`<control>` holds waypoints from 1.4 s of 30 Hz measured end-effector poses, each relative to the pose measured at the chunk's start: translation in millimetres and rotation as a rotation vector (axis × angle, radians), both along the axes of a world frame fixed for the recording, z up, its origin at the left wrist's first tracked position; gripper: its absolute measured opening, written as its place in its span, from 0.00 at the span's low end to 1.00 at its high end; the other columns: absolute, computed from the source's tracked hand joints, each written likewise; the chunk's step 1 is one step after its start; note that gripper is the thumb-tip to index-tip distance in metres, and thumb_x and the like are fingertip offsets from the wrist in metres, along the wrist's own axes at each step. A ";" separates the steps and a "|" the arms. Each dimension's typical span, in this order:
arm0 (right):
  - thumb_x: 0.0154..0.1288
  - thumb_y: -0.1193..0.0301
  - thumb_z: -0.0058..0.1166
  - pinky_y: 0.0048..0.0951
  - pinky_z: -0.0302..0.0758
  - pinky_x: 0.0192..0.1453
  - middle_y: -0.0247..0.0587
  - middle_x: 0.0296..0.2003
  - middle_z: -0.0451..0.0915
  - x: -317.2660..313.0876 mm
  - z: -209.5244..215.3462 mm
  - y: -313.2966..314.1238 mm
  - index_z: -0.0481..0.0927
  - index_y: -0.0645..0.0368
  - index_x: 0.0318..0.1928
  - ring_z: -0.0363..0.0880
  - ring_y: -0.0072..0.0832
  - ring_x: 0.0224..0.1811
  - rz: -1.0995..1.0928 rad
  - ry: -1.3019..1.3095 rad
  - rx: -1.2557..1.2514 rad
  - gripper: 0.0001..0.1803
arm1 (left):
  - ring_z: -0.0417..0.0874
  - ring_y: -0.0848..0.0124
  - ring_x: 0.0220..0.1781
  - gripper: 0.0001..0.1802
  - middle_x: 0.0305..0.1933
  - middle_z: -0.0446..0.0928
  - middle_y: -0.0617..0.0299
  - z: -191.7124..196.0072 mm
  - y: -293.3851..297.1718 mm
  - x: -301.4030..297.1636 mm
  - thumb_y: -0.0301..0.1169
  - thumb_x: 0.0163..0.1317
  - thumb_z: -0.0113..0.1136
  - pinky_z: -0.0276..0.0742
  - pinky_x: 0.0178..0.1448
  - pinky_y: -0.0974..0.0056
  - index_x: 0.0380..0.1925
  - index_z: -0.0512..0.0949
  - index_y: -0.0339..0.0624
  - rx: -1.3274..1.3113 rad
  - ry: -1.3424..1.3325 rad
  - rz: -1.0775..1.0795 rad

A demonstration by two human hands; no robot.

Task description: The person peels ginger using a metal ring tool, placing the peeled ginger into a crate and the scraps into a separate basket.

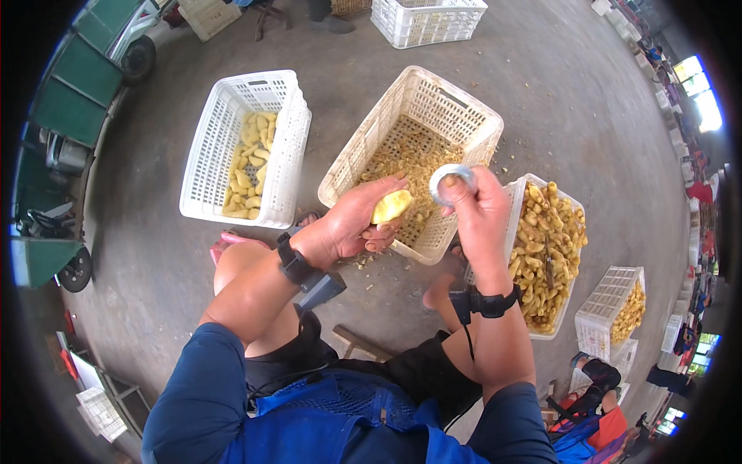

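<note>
In my left hand [359,219] is a pale yellow peeled piece of ginger [392,206], gripped between the thumb and fingers. My right hand [485,213] is closed on a shiny metal ring [450,184], its thumb lying across the opening. A small gap separates the ring from the ginger. Both hands are over the near part of an off-white slatted crate [355,151] with yellowish peel scraps [410,147] over its bottom. To the right, a white crate [513,224] is heaped with knobby, brownish-yellow unpeeled ginger [549,247].
At the left stands a white crate [202,166] with smooth peeled pieces [251,158]. Another white crate [425,27] is farther back. A smaller crate of ginger [599,313] and a person [599,421] are at the lower right. A green cart [77,108] stands far left.
</note>
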State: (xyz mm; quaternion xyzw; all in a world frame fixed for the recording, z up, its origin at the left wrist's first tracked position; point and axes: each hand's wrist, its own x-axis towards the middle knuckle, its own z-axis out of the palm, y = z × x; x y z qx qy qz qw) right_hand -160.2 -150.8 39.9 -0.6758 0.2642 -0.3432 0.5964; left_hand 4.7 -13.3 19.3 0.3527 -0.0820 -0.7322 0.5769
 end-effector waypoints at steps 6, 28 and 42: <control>0.74 0.68 0.67 0.20 0.71 0.27 0.29 0.27 0.79 3.0 -5.9 19.9 0.80 0.61 0.36 0.75 0.14 0.24 0.148 -0.010 0.173 0.12 | 0.60 0.78 0.09 0.27 0.15 0.65 0.68 2.1 -5.8 -0.1 0.54 0.84 0.43 0.58 0.14 0.70 0.35 0.76 0.45 0.079 -0.048 0.021; 0.74 0.63 0.69 0.21 0.72 0.27 0.29 0.25 0.78 1.8 -17.4 9.2 0.79 0.60 0.35 0.76 0.15 0.24 0.065 0.008 0.046 0.16 | 0.60 0.78 0.08 0.30 0.16 0.67 0.67 0.6 -5.4 8.7 0.58 0.83 0.42 0.59 0.14 0.69 0.34 0.75 0.43 0.003 0.052 -0.004; 0.74 0.67 0.68 0.21 0.72 0.26 0.30 0.26 0.79 4.3 -17.2 13.9 0.81 0.62 0.37 0.76 0.14 0.23 0.017 0.014 0.024 0.12 | 0.64 0.77 0.11 0.28 0.20 0.70 0.65 1.5 -2.4 9.8 0.57 0.82 0.46 0.59 0.16 0.68 0.53 0.78 0.41 0.009 -0.113 0.044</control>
